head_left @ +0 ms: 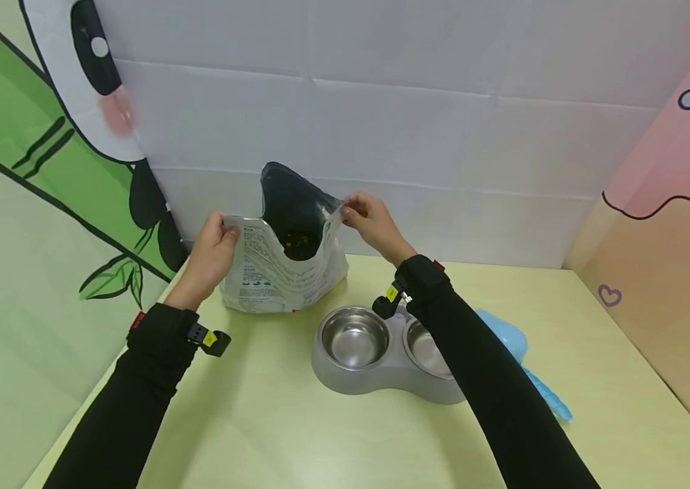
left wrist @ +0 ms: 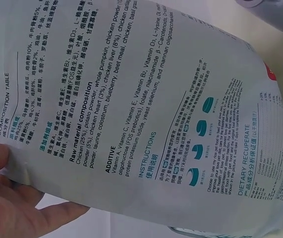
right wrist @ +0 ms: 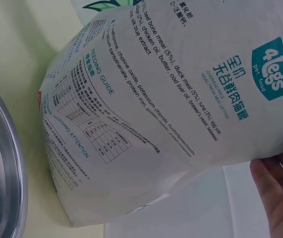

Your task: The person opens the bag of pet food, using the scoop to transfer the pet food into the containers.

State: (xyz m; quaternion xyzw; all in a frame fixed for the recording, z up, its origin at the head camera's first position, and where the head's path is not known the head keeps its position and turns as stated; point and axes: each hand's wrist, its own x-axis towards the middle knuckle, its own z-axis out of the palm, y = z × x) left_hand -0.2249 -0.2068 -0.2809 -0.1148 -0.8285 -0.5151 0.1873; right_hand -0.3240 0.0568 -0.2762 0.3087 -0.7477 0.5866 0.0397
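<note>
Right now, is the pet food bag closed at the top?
No, the head view shows the pet food bag gaping open, with the left fingers and right fingers gripping opposite sides of its mouth.

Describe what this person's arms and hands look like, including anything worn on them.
The left hand and right hand are ungloved. Long, plain black sleeves cover both arms: left sleeve, right sleeve. Each wrist wears a black band, left band and right band, with a small red tag and a small black device bearing a yellow marking.
</note>
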